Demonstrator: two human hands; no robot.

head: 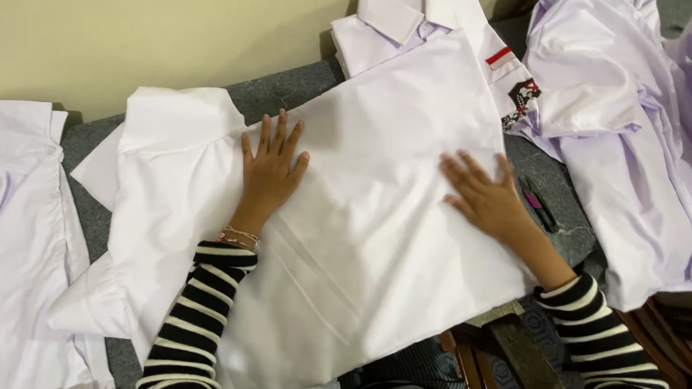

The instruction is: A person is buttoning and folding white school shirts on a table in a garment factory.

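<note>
A white shirt [371,240] lies spread flat, back up, across a grey surface [279,92], its collar [175,116] pointing to the upper left. My left hand [271,170] rests flat on it near the shoulder area, fingers spread. Further right, my right hand [486,196] presses flat on the shirt's right side, fingers pointing up-left. Neither hand grips anything. Both arms wear black-and-white striped sleeves, and thin bracelets [240,236] circle my left wrist.
A folded white shirt [424,16] with a red-white patch and a dark badge lies at the top. More white shirts lie at the left [14,248] and right [631,127]. A beige wall [121,41] backs the surface. Dark wooden furniture [524,358] shows at the bottom right.
</note>
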